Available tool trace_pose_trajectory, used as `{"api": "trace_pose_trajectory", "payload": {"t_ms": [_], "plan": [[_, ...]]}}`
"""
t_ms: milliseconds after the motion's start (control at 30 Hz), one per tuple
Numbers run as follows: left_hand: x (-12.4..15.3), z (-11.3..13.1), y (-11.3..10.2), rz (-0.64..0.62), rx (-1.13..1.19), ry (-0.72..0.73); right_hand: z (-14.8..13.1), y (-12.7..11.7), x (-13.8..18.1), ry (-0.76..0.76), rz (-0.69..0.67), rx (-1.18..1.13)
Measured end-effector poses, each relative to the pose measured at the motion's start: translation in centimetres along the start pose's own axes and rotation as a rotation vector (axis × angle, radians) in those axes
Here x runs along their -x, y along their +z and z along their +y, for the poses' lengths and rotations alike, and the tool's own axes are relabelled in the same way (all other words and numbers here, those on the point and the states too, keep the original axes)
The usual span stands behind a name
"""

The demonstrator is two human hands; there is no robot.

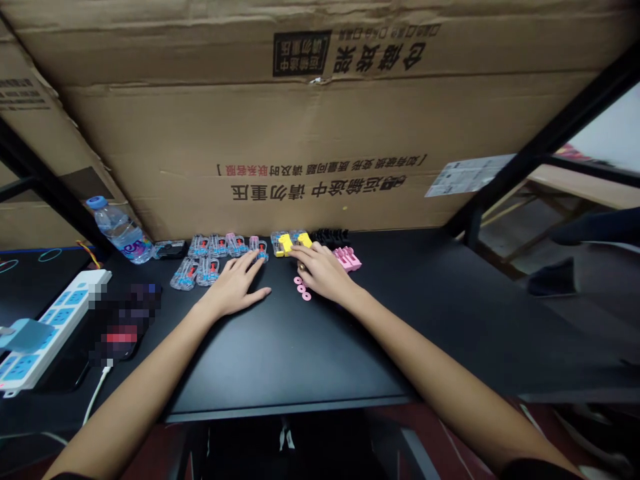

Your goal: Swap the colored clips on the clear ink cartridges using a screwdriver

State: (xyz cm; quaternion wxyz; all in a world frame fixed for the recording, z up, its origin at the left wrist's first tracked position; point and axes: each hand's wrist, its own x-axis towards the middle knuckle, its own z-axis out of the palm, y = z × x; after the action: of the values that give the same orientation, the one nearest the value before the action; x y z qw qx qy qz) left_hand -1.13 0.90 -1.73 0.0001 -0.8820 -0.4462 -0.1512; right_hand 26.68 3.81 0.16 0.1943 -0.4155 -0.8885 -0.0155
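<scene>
yellow pieces (291, 241) at centre touch my right hand (323, 273), grip i cannot tell; left hand (235, 287) spread flat; carton (300, 120) above reads 请勿重压.

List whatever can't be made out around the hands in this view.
Head view: whether the right hand grips a yellow part; its own fingers cover the contact.
Head view: what the clear packets by the left hand contain; too small.
Head view: the thing beside the power strip; a pixelated patch blurs it.
Head view: one end of the power strip; cut off by the left edge.
</scene>
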Motion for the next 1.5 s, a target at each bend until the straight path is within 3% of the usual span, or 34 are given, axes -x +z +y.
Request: {"api": "trace_pose_trajectory", "payload": {"t_ms": [267,567,1033,1267,1500], "plan": [[-0.6,0.0,0.9,-0.007,-0.049,-0.033,-0.5,0.1,0.3,0.025,-0.042,0.033],[0.1,0.6,-1.0,0.048,0.118,-0.023,-2.4,0.1,1.6,-0.206,0.065,-0.174],[0.5,1.2,-2.6,0.005,0.196,0.121,1.3,-1.1,2.3,-0.19,-0.044,-0.275],[0.6,1.3,-2.0,0.015,0.288,0.106,-1.2,-1.0,2.1,-0.26,0.084,-0.272],[0.6,1.1,-1.8,0.002,0.29,0.028,-2.5,0.1,2.3,-0.293,0.019,-0.196]]}}
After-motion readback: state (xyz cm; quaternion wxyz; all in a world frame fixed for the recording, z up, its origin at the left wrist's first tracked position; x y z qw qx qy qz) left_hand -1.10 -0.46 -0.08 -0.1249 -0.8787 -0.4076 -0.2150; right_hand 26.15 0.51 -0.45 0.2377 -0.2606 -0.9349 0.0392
